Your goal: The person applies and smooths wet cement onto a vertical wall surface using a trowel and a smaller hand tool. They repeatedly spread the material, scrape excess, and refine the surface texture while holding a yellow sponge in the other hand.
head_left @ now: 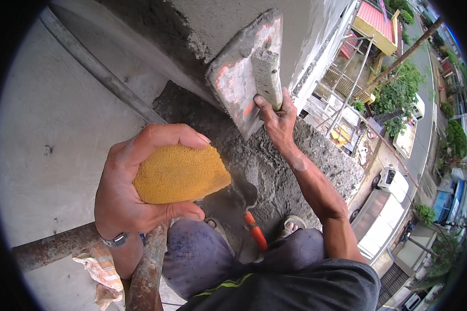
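While left hand (132, 184) cups sponge (180, 173), right hand (277, 116) grips trowel (244, 72).

We're working in a tight spot. Grey plastered wall (62, 103) is closing off the left and top; grey metal conduit (98, 70) is running diagonally across it. Our left hand (135, 181) with the yellow sponge block (179, 173) is filling the left-centre, our right hand (277, 119) with the mortar-caked rectangular plastering float (241, 78) is blocking upper centre. Rusty scaffold pipes (148, 264) are crossing below. Orange-handled trowel (246, 205) is lying on the mortar-covered ledge (296, 166) between our knees. Open gap is sitting between the hands; right side is dropping off to the street.
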